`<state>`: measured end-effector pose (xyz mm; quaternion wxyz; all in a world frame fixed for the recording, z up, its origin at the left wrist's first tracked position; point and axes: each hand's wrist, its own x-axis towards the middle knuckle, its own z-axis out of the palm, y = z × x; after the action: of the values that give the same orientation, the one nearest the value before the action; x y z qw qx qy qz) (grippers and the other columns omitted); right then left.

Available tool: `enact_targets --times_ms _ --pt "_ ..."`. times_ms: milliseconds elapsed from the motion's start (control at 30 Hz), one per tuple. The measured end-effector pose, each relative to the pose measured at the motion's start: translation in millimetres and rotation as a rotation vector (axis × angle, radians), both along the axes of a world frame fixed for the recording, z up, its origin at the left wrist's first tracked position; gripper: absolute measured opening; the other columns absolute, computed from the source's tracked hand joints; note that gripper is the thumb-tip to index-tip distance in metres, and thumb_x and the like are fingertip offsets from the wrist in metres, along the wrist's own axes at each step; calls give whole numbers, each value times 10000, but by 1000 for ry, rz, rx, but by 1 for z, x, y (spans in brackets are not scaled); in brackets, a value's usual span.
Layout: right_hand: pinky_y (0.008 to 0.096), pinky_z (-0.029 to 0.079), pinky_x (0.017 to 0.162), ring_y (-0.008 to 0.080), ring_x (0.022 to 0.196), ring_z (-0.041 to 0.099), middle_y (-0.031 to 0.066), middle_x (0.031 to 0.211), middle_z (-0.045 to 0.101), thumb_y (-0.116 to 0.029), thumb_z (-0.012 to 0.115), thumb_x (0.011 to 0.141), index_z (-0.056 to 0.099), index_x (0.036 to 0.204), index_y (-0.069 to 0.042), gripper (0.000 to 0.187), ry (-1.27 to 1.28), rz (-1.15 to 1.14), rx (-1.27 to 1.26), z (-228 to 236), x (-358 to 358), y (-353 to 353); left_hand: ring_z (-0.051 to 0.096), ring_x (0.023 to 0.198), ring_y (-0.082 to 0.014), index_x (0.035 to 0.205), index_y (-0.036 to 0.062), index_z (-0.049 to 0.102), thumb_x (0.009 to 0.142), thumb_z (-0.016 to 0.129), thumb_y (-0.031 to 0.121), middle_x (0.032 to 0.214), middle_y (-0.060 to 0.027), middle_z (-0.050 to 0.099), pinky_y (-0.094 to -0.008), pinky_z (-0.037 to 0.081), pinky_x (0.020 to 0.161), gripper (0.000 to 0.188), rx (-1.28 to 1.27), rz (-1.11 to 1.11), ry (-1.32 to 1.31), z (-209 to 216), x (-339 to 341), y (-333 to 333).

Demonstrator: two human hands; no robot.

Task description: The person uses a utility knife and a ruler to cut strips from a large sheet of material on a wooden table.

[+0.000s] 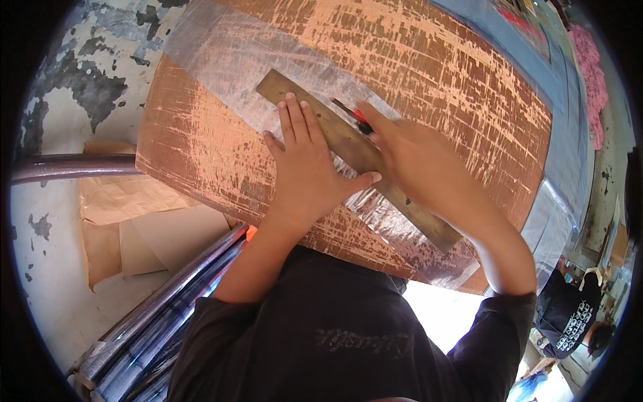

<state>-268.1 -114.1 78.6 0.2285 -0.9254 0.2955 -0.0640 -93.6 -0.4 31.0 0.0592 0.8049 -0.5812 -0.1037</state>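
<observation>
A long, flat, brown straightedge [358,155] lies slantwise over a strip of clear plastic film [221,40]. My left hand [301,171] rests flat across the straightedge, fingers spread, with the thumb near its lower edge. In my right hand [422,157] is a cutter knife [360,117] with red and black on its body, its thin blade pointing up and left. The knife is close to the far edge of the straightedge; whether the blade touches the film, I cannot tell. Beneath it all is a worn, scratched brown board [429,53].
Shiny rolls of film [167,328] lean at the lower left, near brown paper sheets [134,208]. A dark round pole [77,167] reaches the board's left edge. Blue sheeting [475,23] borders the far right side, with pink cloth [587,77] beyond. Another person [566,308] is at the lower right.
</observation>
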Motion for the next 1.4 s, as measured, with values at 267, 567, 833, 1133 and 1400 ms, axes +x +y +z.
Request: enact_targets --times_ms 267,567,833,1133,1400 --pt "538 595 869 448 976 755 262 1039 775 -167 606 1105 557 1552 -2 478 -10 78 -9 -28 83 -26 95 1703 -538 1674 -224 192 706 833 859 1779 -447 113 -809 210 1251 1588 -17 -9 21 3 -1 -1" --pt "521 598 849 449 953 753 247 988 764 -131 621 1068 542 1562 -6 516 -2 108 -13 -18 98 -29 131 1693 -549 1681 -219 158 709 836 865 1775 -449 104 -807 222 1251 1606 -24 -11 8 1 -2 -1" --pt "507 586 804 431 945 751 220 969 759 -137 632 1053 557 1544 -45 505 88 164 10 8 51 -19 95 1705 -526 1678 -222 205 713 801 885 1778 -448 111 -800 247 1234 1585 21 -21 -42 0 -1 -2" --pt "524 587 755 414 831 750 193 914 738 -150 655 1051 513 1638 -143 604 377 65 123 37 -58 18 68 1712 -517 1677 -231 161 704 821 872 1798 -424 76 -816 212 1246 1612 -58 -12 -3 -8 -1 2" --pt "510 598 753 405 821 757 180 908 734 -82 708 971 582 1581 -116 624 557 9 114 69 -140 46 17 1722 -502 1684 -223 129 731 797 908 1803 -421 54 -808 157 1278 1623 39 -2 -7 -4 -2 -1"
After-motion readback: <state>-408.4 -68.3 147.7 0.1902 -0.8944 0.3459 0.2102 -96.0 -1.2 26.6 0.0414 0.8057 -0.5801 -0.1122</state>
